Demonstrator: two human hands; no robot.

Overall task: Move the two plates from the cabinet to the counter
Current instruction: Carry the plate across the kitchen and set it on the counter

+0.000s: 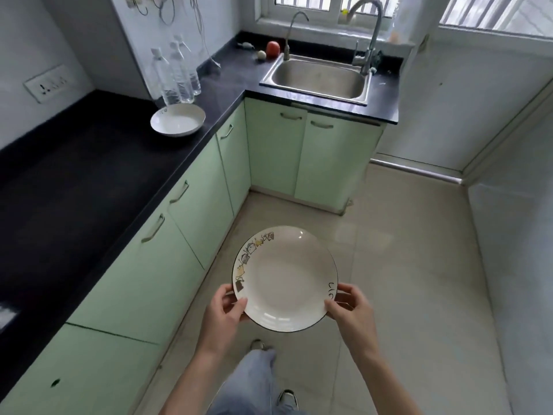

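A white plate with a dark rim and small cartoon drawings along its left edge hangs level over the floor, in front of the green cabinets. My left hand grips its near-left rim, thumb on top. My right hand grips its near-right rim the same way. A second white plate lies on the black counter, near the corner and just in front of the bottles.
Three clear water bottles stand behind the plate on the counter. A steel sink with two taps sits at the back, with a red fruit beside it. The cabinet doors are closed. My legs and shoes stand on the tiled floor.
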